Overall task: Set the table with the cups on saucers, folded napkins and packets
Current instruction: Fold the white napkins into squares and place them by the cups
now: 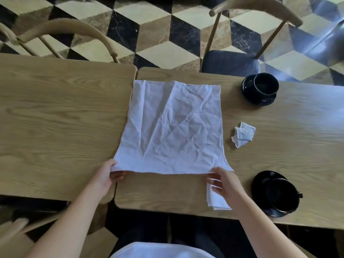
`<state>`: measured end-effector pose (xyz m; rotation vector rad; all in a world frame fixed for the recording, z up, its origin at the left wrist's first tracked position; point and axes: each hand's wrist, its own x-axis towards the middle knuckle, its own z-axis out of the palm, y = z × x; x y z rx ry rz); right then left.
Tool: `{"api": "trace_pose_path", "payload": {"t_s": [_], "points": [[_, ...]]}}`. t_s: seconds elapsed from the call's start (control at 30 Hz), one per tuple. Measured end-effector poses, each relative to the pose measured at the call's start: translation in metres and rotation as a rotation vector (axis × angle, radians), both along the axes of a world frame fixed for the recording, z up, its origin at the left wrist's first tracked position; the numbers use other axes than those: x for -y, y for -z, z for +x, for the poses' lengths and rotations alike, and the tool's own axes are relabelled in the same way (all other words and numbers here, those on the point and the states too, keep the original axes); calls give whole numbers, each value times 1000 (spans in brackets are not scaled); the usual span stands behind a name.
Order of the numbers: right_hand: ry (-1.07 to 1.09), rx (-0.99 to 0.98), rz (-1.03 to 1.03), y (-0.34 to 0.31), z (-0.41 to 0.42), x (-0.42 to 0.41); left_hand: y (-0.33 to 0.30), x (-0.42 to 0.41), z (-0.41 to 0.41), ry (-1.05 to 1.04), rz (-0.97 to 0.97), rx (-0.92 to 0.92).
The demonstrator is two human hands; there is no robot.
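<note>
Hands work the near edge of a white napkin [171, 127] spread flat (creased all over) ahead of them: the left hand [107, 175] pinches its near left corner, the right hand [223, 183] its near right corner. Under the right hand lies a folded napkin [216, 201]. Right of that hand sits a black cup [279, 194] on its saucer [260, 180]; beyond it, crumpled packets [243, 134] and a second cup [265, 86].
</note>
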<state>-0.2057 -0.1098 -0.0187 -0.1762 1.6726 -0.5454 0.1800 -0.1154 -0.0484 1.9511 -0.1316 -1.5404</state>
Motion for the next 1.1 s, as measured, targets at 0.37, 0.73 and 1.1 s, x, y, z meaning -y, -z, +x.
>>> {"api": "trace_pose_path", "payload": {"t_s": [0.37, 0.73, 1.1], "points": [[141, -78, -231, -44, -5, 146, -69, 151, -21, -225, -191, -333], [99, -101, -281, 20, -11, 323, -22, 320, -31, -205, -246, -243], [-508, -805, -329, 48, -12, 323, 24, 289, -23, 318, -290, 692]]}}
